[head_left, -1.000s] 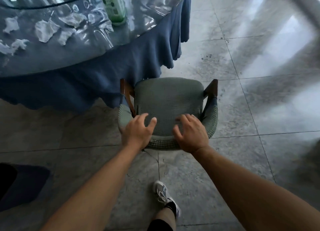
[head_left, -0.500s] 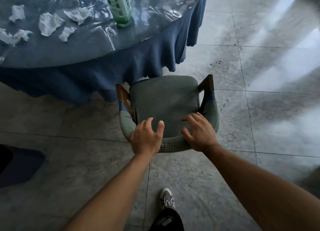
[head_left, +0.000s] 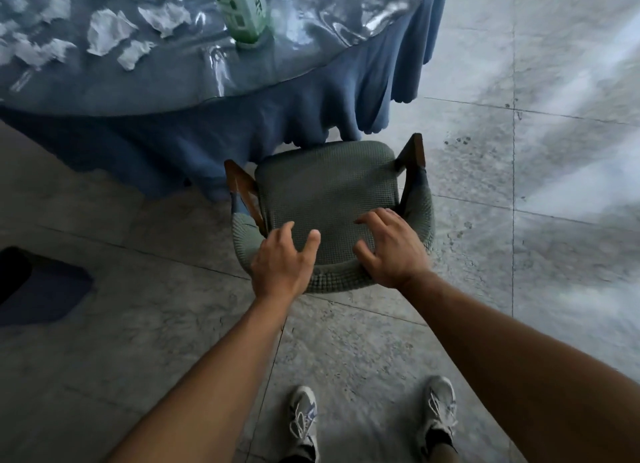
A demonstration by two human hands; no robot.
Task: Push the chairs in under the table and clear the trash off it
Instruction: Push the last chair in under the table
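Both hands on the chair [head_left: 329, 192] back: left hand [head_left: 282, 263] and right hand [head_left: 391, 251] rest there, fingers spread and loose, gripping nothing. Chair's front edge sits just under the tablecloth [head_left: 242, 133]; tissues [head_left: 107, 32] and a bottle [head_left: 244, 8] lie on the table [head_left: 166, 88].

Daylight coming in from beyond the right hand [head_left: 391, 251], washing the floor tiles [head_left: 554, 171] there into pale, streaked glare. Dimming toward the side of the left hand [head_left: 282, 261], grey and flat. Glinting in white patches on the clear table cover [head_left: 311, 22] ahead of both hands. Casting a soft shadow under the tablecloth [head_left: 242, 130] hem. Smearing with motion blur on the far right tiles. Bending straight tile joints at the edges, wide-angle. Softening the shoes [head_left: 304, 424] below the forearms.
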